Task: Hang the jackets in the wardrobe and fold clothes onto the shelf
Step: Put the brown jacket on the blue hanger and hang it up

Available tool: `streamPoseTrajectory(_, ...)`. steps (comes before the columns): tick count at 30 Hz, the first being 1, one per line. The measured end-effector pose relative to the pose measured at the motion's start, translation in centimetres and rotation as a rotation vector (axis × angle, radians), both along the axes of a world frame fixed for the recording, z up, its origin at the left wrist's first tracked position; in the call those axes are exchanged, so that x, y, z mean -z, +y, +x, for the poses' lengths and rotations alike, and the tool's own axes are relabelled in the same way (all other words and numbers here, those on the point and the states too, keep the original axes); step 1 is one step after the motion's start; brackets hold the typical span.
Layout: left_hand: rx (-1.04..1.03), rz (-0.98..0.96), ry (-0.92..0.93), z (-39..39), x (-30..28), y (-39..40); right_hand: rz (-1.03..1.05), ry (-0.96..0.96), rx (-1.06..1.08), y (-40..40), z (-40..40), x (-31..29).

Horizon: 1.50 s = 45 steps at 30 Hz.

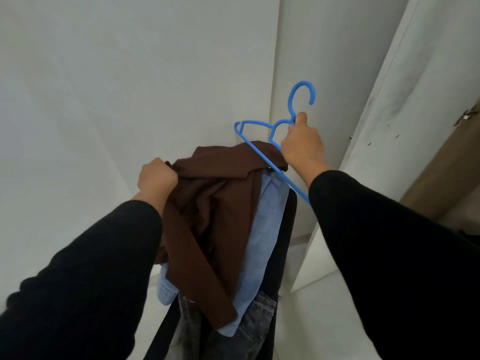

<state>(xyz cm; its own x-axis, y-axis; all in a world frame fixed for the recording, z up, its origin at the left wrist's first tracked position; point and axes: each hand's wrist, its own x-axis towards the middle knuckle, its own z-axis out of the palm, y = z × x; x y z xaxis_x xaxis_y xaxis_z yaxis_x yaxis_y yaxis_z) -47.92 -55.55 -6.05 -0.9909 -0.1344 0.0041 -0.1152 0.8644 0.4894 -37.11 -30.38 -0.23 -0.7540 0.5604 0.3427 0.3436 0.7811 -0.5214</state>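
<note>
Head view, brown jacket (pixel 207 219): soft, limp cloth, likely light; it hangs bunched below the left hand (pixel 157 176), draped over a blue denim garment (pixel 262 229) and dark jeans (pixel 249 331).
Left grip: fist closed on a gathered fold near the jacket's collar; a shoulder seam would probably give a better hold.
Hanger (pixel 270 131): stiff blue plastic, light, smooth; it sits just above the jacket's top edge.
Right grip: right hand (pixel 302 146) wrapped around the hanger's neck, hook free above the thumb.
Surroundings: pale wardrobe panels (pixel 130 74) beyond both hands; white door (pixel 405 126) right of the hanger hand. Rail and shelf are not visible.
</note>
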Motion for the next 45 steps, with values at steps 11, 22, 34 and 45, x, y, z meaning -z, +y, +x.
streamPoseTrajectory(11,0.796,-0.367,0.354,2.9,2.9,7.9,0.02,0.03,0.135,-2.3,2.7,-0.3)
streamPoseTrajectory(22,0.524,0.253,0.204,0.3,-6.2,8.0,-0.06,0.203,0.297,-2.7,8.0,-2.7)
streamPoseTrajectory(34,0.482,0.335,0.37,3.8,-16.5,4.2,0.047,0.481,0.074,-3.5,12.9,-10.8)
streamPoseTrajectory(45,0.572,0.291,0.505,10.9,-20.3,1.2,0.276,0.425,0.039,-3.9,18.0,-12.4)
